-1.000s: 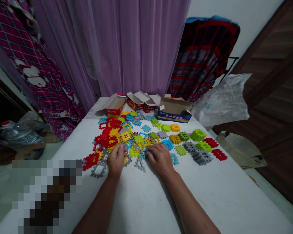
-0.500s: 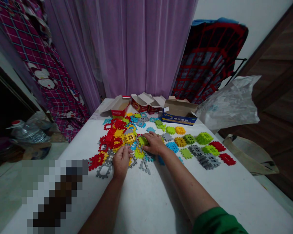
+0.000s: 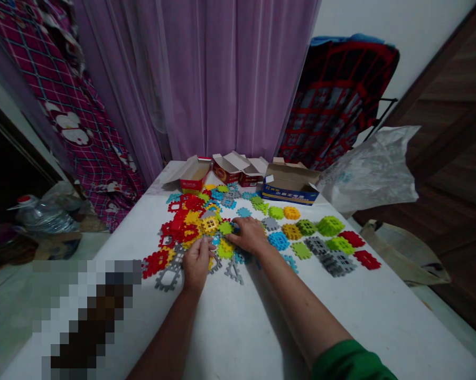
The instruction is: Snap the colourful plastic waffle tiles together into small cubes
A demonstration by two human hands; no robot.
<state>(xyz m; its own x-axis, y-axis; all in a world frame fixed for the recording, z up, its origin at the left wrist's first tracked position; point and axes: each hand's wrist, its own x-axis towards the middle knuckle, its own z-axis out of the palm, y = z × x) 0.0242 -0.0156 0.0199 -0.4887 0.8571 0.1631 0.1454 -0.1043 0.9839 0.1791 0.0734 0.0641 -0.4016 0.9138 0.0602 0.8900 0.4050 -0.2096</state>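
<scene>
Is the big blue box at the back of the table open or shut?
Open. The blue box has its top uncovered, so its brown inside shows.

Purple curtain (image 3: 238,79) backs the room

A magenta checked cloth (image 3: 91,153) with white cartoon figures (image 3: 74,129) hangs at far left. Below it, a clear plastic bottle (image 3: 49,217) with a red cap (image 3: 24,199) sits low near pale floor tiles (image 3: 6,301). At far right, a red-and-black patterned cover (image 3: 335,92) shows against a white wall (image 3: 428,37). Nearer, a crumpled translucent bag (image 3: 372,174) sits above a beige object (image 3: 404,253); brown wooden panelling (image 3: 451,148) fills the right edge.
</scene>
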